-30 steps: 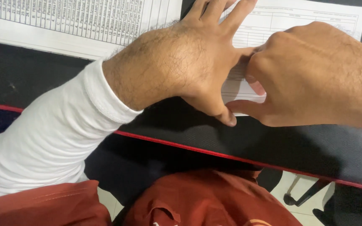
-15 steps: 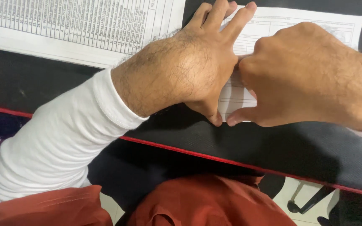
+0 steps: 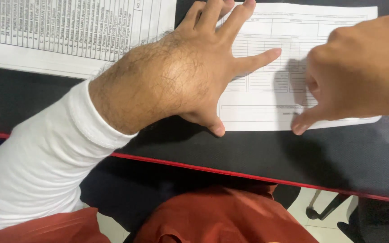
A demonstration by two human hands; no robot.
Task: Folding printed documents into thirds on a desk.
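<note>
The left hand [image 3: 190,72] lies open and flat on the white form sheet [image 3: 266,101] near the surface's [image 3: 257,153] front edge, while the right hand [image 3: 361,67], loosely curled and gripping nothing, presses its thumb on the sheet's lower edge, apparently smoothing it.

Items on and below the desk

A second printed sheet [image 3: 68,31] lies upper left of the left wrist on the black mat [image 3: 257,153] with red trim; chair legs [image 3: 325,207] stand on pale floor tiles below the right hand.
</note>
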